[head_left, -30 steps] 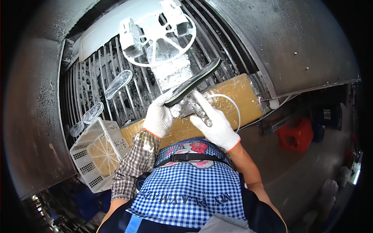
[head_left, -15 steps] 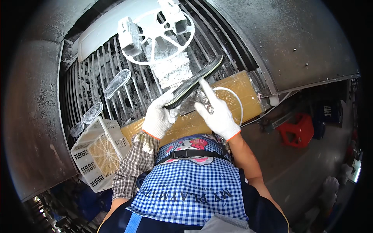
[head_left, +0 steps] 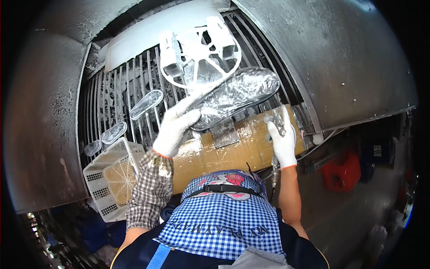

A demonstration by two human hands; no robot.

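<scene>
My left hand (head_left: 175,127), in a white glove, grips the near-left end of a long shoe sole (head_left: 244,92). Its broad, dark face looks glossy and crinkled, as if under clear film, and is turned up. The sole's far end points right, just in front of a white-crusted wheel stand (head_left: 200,56) carrying two upright blocks. Right of the sole, my gloved right hand (head_left: 285,142) is closed around a small metal spray gun (head_left: 280,125), with a hose hanging below it. The gun is apart from the sole.
Slatted metal bars (head_left: 130,76) lie beneath the stand, between metal side walls (head_left: 340,62). Several film-covered oval pieces (head_left: 146,105) rest at left. A white plastic basket (head_left: 98,190) stands near them. A tan taped ledge (head_left: 242,139) runs along the front; a red stool (head_left: 342,170) is at right.
The sole has turned from edge-on to broad face up. My right hand has moved right, away from the sole, and the metal spray gun now shows clearly in it.
</scene>
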